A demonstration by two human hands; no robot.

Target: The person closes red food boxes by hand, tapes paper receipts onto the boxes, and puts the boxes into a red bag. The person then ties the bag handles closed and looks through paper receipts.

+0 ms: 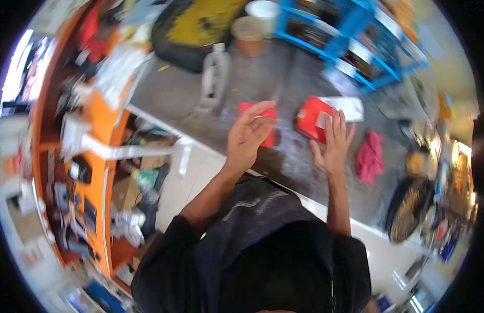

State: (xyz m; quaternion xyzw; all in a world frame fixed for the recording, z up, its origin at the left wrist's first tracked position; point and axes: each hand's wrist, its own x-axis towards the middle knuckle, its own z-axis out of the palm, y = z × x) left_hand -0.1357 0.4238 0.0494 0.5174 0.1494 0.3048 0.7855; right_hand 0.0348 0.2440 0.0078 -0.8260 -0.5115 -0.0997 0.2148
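Left hand [251, 135]: empty, fingers loosely extended, held over a flat red piece [269, 138]; contact cannot be told. Right hand [333, 151]: fingers spread, not closed round anything, fingertips overlapping the near right edge of a red packet [309, 116]; whether it touches or merely hovers cannot be told. The opened fingers suggest steadying or handling lightly rather than gripping.

Landmark, red packet: on the dark worktop [163, 88], in front of the person, presumably for easy reach by either hand. Flat red piece: left of the packet. White sheet [351, 108]: just beside the packet, on its far right. Pink cloth [371, 156]: right of the packet, crumpled, likely put aside yet handy for wiping.

Farther out. Pale bottle [215, 78] and brown tub [249, 39]: left of and beyond the packet. Blue rack [304, 44]: beyond the packet, probably set back to spare working room. Round dark pan [409, 206]: well right of the packet and nearer the person.

Writing: white labels [361, 50] on the rack, pale lettering on the dark apron [263, 208]; all too blurred to read. No brand legible.
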